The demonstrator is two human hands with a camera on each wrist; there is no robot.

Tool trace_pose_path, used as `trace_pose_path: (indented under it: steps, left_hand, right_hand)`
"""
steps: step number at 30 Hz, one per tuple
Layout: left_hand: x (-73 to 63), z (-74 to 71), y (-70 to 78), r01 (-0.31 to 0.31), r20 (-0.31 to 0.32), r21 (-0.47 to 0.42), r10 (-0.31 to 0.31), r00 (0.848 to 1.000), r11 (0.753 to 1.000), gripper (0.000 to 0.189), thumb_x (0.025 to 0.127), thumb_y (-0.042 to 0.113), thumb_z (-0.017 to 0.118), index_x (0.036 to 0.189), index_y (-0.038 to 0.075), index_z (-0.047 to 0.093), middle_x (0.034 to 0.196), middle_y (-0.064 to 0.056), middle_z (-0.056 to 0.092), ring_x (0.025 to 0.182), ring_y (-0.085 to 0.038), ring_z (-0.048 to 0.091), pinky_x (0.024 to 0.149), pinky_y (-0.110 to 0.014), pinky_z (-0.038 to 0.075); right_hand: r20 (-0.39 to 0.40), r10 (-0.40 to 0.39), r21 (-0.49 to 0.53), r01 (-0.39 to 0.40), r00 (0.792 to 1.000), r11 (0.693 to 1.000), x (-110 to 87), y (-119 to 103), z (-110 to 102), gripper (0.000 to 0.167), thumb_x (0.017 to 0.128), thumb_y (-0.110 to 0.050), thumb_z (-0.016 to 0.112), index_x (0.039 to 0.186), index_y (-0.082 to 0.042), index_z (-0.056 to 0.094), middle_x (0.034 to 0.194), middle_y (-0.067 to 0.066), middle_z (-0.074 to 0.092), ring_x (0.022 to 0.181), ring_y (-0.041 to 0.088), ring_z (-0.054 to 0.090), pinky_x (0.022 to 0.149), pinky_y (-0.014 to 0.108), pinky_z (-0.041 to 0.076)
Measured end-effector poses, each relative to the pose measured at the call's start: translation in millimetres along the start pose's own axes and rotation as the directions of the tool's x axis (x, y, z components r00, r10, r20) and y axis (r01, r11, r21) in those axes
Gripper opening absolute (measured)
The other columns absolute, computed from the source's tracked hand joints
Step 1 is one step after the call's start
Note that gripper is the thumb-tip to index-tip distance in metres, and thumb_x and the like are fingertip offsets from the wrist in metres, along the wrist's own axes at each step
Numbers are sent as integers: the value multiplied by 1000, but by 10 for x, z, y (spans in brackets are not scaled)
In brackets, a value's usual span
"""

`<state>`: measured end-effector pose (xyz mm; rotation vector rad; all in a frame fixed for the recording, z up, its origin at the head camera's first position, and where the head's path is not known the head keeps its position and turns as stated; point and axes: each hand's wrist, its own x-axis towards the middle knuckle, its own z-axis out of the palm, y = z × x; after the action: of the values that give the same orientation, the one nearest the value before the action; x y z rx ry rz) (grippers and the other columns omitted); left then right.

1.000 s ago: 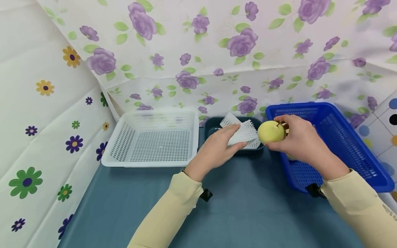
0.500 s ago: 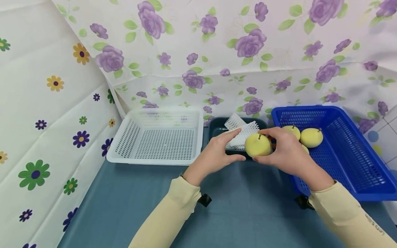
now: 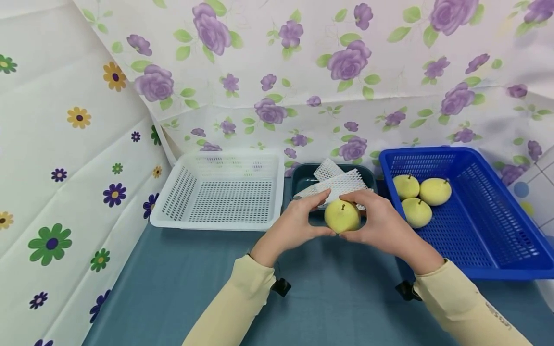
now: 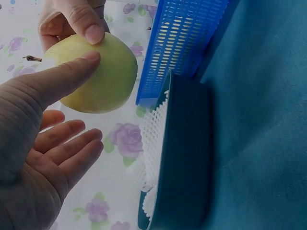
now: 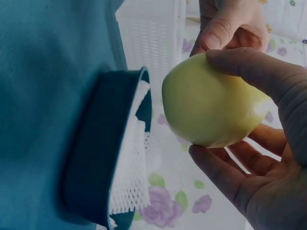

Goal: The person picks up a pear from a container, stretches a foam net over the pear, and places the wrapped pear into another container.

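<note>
A round yellow pear [image 3: 342,216] with a dark stem is held above the near edge of the dark green tray. My right hand [image 3: 378,218] grips it from the right, its thumb and fingers on opposite sides in the right wrist view. From the left comes my left hand [image 3: 298,222], thumb tip at the pear's near edge and other fingers loosely extended. In the left wrist view its thumb [image 4: 67,74] overlaps the pear [image 4: 108,81]. White foam net sleeves [image 3: 342,185] lie in the dark green tray [image 3: 298,179] behind the hands.
A white perforated basket [image 3: 216,226] stands at the left. At the right is a blue basket [image 3: 489,230] with three more pears [image 3: 434,191] in its left part. A flowered sheet [image 3: 259,72] hangs behind, and a blue-green cloth [image 3: 182,278] covers the table.
My right hand has carried the pear left from the blue basket's edge to the front of the tray. The left hand has come away from the foam sleeves to the pear.
</note>
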<state>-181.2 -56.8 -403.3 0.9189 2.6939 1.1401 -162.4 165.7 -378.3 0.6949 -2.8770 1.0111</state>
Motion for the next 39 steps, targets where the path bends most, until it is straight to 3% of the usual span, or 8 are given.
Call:
trace_pose_path:
  steps: [11, 21, 30, 39]
  left_hand:
    - [-106, 102, -125, 14, 37, -100, -10, 999, 995, 76, 76, 33, 76, 142, 30, 38, 141, 12, 45, 117, -5, 55, 91, -19, 49]
    - [-167, 194, -185, 87, 98, -106, -77, 992, 991, 76, 74, 30, 79, 141, 18, 44, 140, 5, 48, 115, -12, 58, 88, -23, 52]
    - [-151, 392, -314, 103, 141, -131, -85, 986, 986, 74, 73, 27, 80, 139, 18, 46, 138, 4, 50, 112, -8, 59, 85, -24, 53]
    - [-126, 544, -407, 145, 173, -138, -120, 978, 980, 73, 72, 25, 81, 137, 18, 48, 135, 2, 53, 111, -7, 59, 84, -21, 53]
  right_hand:
    - [8, -73, -1, 73, 997, 997, -25, 32, 215, 75, 67, -29, 85, 134, -27, 52, 128, -3, 53, 112, 15, 54, 85, 38, 54]
    - [90, 77, 47, -81, 993, 996, -86, 97, 368, 86, 68, -34, 84, 139, -9, 44, 125, 7, 59, 102, 18, 63, 81, 37, 55]
    - [130, 119, 90, -131, 984, 987, -122, 285, 528, 81, 65, -36, 85, 134, -9, 51, 120, 5, 62, 100, 16, 63, 80, 38, 55]
    - [157, 165, 98, -182, 974, 978, -128, 418, 658, 82, 62, -34, 87, 132, -9, 52, 113, 2, 64, 92, 11, 63, 73, 29, 54]
